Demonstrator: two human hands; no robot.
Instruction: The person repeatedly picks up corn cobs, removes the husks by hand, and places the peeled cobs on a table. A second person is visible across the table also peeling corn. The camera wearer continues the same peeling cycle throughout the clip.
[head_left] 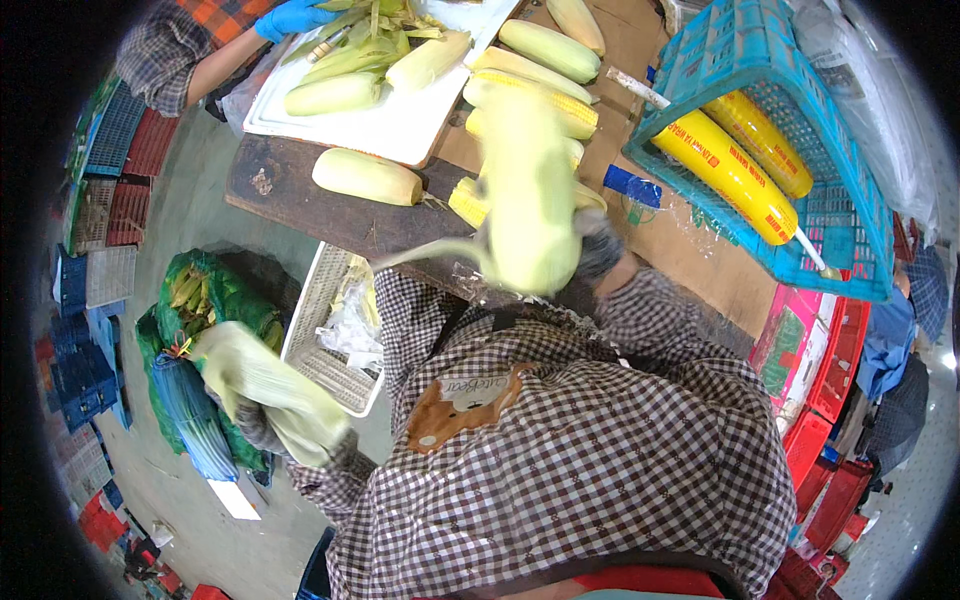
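Observation:
My right hand (pixel 600 246), in a dark grey glove, grips an ear of corn (pixel 528 195) in pale green husk, blurred by motion, over the table's near edge. A loose strip of husk trails from it to the left. Low on the left, beside the green net bag, my gloved left hand (pixel 258 428) is closed on a corn husk (pixel 270 385), also smeared. Beyond the right hand lie several ears of corn (pixel 545 50), some with yellow kernels bare. Another ear in husk (pixel 366 177) rests on the dark board to the left.
A blue crate (pixel 700 75) with yellow film rolls (pixel 735 165) stands at the right. Husked corn lies on a white tray (pixel 350 143), where a co-worker's blue-gloved hand (pixel 290 18) reaches in. Below left are a white basket (pixel 300 330) and a green net bag (pixel 200 270).

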